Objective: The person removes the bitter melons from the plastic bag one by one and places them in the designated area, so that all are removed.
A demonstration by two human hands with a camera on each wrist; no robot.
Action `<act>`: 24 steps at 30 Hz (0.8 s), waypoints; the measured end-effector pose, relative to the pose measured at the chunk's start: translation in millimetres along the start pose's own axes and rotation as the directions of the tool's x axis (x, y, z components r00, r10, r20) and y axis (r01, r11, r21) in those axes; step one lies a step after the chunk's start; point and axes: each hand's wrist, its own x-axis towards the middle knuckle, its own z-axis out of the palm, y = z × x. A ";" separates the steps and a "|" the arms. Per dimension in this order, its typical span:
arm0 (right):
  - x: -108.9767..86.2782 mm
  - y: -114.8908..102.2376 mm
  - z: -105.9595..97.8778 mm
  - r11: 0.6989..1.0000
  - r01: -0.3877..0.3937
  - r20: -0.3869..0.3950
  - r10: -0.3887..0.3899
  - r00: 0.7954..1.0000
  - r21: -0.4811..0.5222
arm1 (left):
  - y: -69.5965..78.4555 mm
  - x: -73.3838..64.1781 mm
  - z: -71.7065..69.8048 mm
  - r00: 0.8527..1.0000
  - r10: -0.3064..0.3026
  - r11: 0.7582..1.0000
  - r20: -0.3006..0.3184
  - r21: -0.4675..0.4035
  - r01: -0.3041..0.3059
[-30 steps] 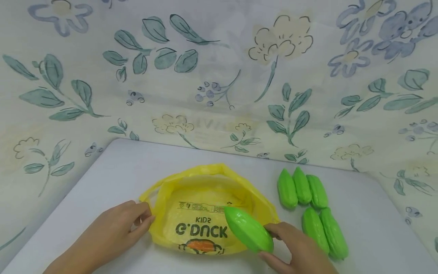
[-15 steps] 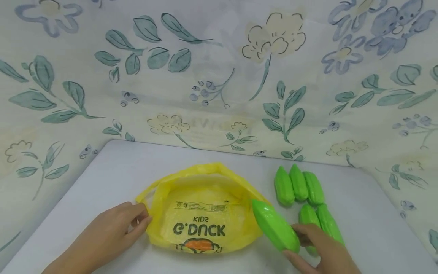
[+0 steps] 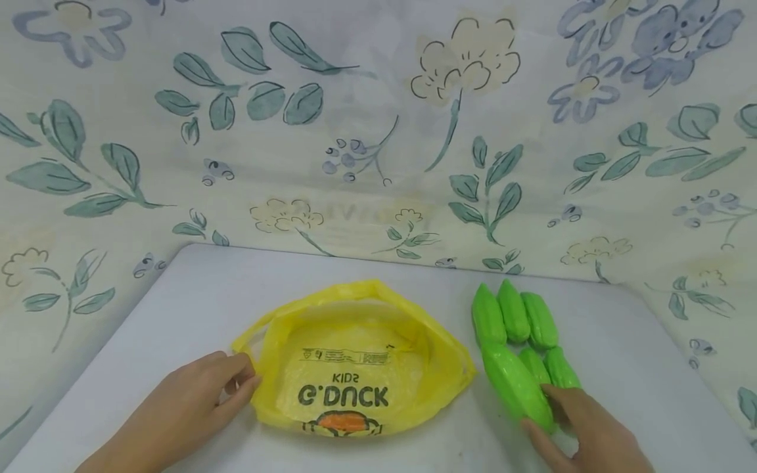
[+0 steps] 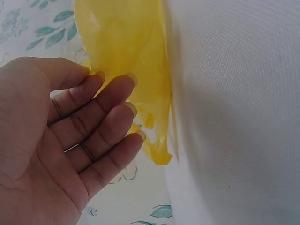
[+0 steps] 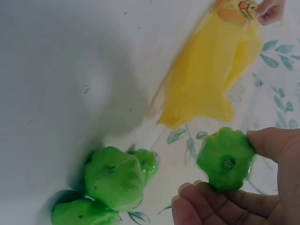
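A yellow plastic bag (image 3: 349, 328) with duck print lies on the table, its mouth spread wide. My left hand (image 3: 189, 401) pinches the bag's left edge between thumb and index finger, as the left wrist view shows; the other fingers are bent loosely. On the right, my right hand (image 3: 591, 430) holds a glossy green ridged vegetable (image 3: 517, 384) near its lower end, thumb on one side and fingers on the other. In the right wrist view the lobed stem end of this green vegetable (image 5: 227, 161) faces the camera. It overlaps others behind it in the head view.
Three more green vegetables (image 3: 513, 312) lie side by side at the back right of the white table (image 3: 408, 263). Two others (image 3: 562, 369) lie in front of them, partly hidden by the held one and my hand. A flower-patterned cloth (image 3: 367, 197) stands behind the table.
My right hand has carried the green vegetable from over the bag's mouth to the right, beside the other green ones. My left hand has kept its hold on the bag's edge.
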 end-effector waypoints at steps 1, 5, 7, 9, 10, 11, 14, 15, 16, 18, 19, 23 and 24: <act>0.1 0.9 1.0 1.000 0.016 -0.022 -0.016 1.000 -0.016 | -0.1 -0.4 0.1 1.000 0.004 1.000 -0.004 0.001 -0.004; 3.3 3.4 4.3 0.998 0.035 -0.014 -0.036 0.999 -0.050 | 0.7 0.3 -0.3 1.000 0.003 1.000 -0.005 0.000 -0.003; 5.8 4.6 6.2 0.998 0.028 0.021 -0.027 0.999 -0.062 | 0.8 1.0 -0.1 1.000 0.001 1.000 -0.003 -0.001 -0.001; 8.3 5.5 8.4 0.997 0.025 0.046 -0.022 0.999 -0.079 | 0.8 1.2 0.4 1.000 0.001 1.000 -0.004 -0.001 -0.001; 9.2 5.2 9.4 0.996 0.024 0.052 -0.019 0.998 -0.092 | 0.8 1.3 0.7 1.000 0.001 1.000 -0.004 0.001 -0.001; 9.5 4.7 10.5 0.994 0.026 0.050 -0.020 0.999 -0.106 | 0.7 1.1 1.1 1.000 0.003 1.000 -0.008 0.004 -0.003; 10.0 2.4 13.6 0.988 0.048 0.032 -0.044 0.999 -0.145 | 0.3 0.5 1.9 1.000 0.006 1.000 -0.015 0.006 -0.006; 9.8 1.4 14.5 0.986 0.061 0.021 -0.059 0.998 -0.157 | 0.2 0.4 2.1 1.000 0.007 1.000 -0.017 0.006 -0.007; 9.7 0.0 15.3 0.982 0.073 0.008 -0.073 0.997 -0.173 | 0.1 0.3 2.3 1.000 0.009 1.000 -0.018 0.006 -0.009; 10.2 -2.3 16.7 0.976 0.094 -0.004 -0.096 0.995 -0.197 | -0.1 0.2 2.5 1.000 0.014 1.000 -0.019 0.007 -0.014; 10.5 -3.4 17.4 0.973 0.100 -0.004 -0.103 0.995 -0.208 | -0.2 0.2 2.5 1.000 0.016 1.000 -0.019 0.007 -0.016; 10.3 -7.9 20.7 0.967 0.121 -0.033 -0.132 0.991 -0.225 | -0.7 0.0 2.7 1.000 0.020 1.000 -0.017 0.009 -0.019; 9.8 -8.7 21.8 0.966 0.131 -0.049 -0.146 0.988 -0.223 | -0.8 -0.1 2.7 1.000 0.017 1.000 -0.014 0.007 -0.017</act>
